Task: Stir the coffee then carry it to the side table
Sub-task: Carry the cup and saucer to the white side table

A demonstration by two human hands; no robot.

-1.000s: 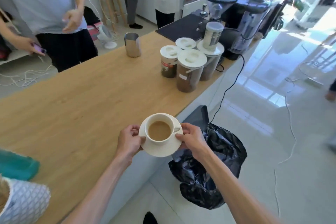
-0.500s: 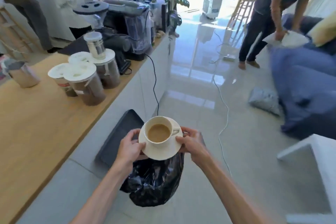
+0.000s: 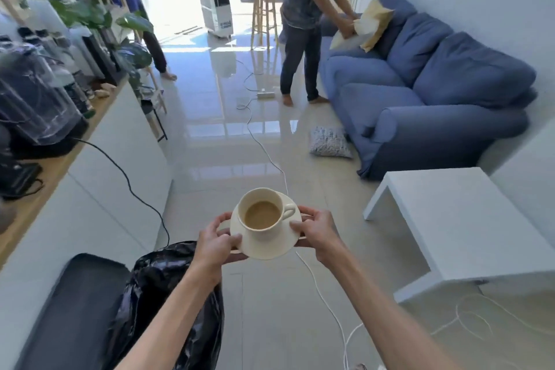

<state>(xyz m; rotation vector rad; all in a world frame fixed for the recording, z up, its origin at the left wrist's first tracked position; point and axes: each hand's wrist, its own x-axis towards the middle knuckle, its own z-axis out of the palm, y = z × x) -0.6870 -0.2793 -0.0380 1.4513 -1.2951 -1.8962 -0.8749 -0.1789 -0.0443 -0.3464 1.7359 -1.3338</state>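
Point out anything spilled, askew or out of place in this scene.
No spill: the cream saucer looks clean, though the cream cup of milky coffee tilts slightly. A patterned grey cushion lies on the floor beside the blue sofa, and a white cable trails across the floor under the cup, a possible trip risk.

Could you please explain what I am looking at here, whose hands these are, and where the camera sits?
There is no machine: a person wears a wide-angle camera on the head, looking forward and down, so the two arms are their own. The left hand and right hand grip opposite edges of a saucer carrying a cup of milky coffee, held in mid-air above the floor. To the right stands a low white side table, its visible top bare. A white cable crosses the floor below.
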